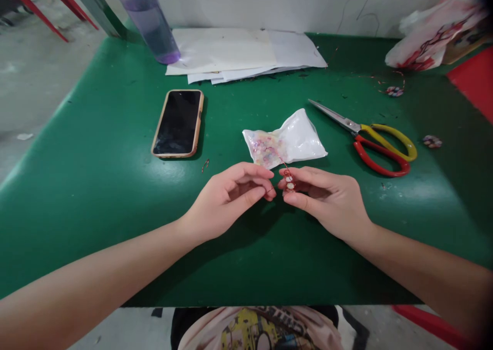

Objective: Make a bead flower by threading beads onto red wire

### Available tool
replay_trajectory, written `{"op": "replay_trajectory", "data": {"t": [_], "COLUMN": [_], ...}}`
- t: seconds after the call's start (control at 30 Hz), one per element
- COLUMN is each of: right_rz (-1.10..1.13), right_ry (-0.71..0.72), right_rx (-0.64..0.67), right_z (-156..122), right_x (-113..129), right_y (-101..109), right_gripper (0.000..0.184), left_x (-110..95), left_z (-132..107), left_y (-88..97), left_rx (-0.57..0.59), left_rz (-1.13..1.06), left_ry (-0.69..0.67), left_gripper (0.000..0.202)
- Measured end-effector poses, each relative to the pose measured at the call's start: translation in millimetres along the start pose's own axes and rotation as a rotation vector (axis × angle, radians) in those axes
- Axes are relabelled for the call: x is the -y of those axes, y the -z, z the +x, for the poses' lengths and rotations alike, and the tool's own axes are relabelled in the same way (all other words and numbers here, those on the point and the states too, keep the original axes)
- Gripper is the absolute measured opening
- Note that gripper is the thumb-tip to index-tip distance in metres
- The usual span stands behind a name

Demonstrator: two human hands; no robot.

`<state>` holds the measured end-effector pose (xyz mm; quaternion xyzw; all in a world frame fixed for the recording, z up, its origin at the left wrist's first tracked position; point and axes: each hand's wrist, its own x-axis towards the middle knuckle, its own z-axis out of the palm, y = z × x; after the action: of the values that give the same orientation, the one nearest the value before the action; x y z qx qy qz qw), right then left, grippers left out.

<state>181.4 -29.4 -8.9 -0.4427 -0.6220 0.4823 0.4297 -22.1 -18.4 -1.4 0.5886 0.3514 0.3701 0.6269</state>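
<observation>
Between thumb and fingertips, my right hand (331, 196) grips a small beaded wire piece (289, 181) with pale beads and copper-red wire. A loose wire end sticks up from it toward the packet. My left hand (233, 198) is just to its left, thumb and fingers pinched on a thin red wire (270, 190) that runs toward the beads. Right behind the hands lies a small clear-and-white plastic packet (287, 139) with pastel beads in its left part. Scissors (370, 139) with one red and one yellow handle rest to the right, blades slightly apart.
On the green table (96, 186) lie a phone (179, 123), a wire scrap (205, 166) and two beaded pieces, one (395, 91) behind the other (432, 141). Papers (231, 52), a purple water bottle (150, 24) and a plastic bag (427, 32) are along the back.
</observation>
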Motion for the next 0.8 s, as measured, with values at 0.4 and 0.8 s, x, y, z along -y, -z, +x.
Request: {"op": "replay_trajectory", "data": {"t": [0.4, 0.8], "right_rz": [0.232, 0.364], "right_ry": [-0.093, -0.232], "right_rx": [0.118, 0.160], "right_z": [-1.4, -0.7], "right_x": [5.9, 9.5], "right_y": [-3.9, -6.1], "right_gripper": [0.043, 0.037], "left_x": [1.8, 4.7], "left_z": [-3.8, -8.3], "left_y": [-3.5, -3.7], "left_rx": [-0.140, -0.180], "left_rz": [0.184, 0.552], "left_ry": [-0.106, -0.529], "left_gripper": [0.010, 0.015]}}
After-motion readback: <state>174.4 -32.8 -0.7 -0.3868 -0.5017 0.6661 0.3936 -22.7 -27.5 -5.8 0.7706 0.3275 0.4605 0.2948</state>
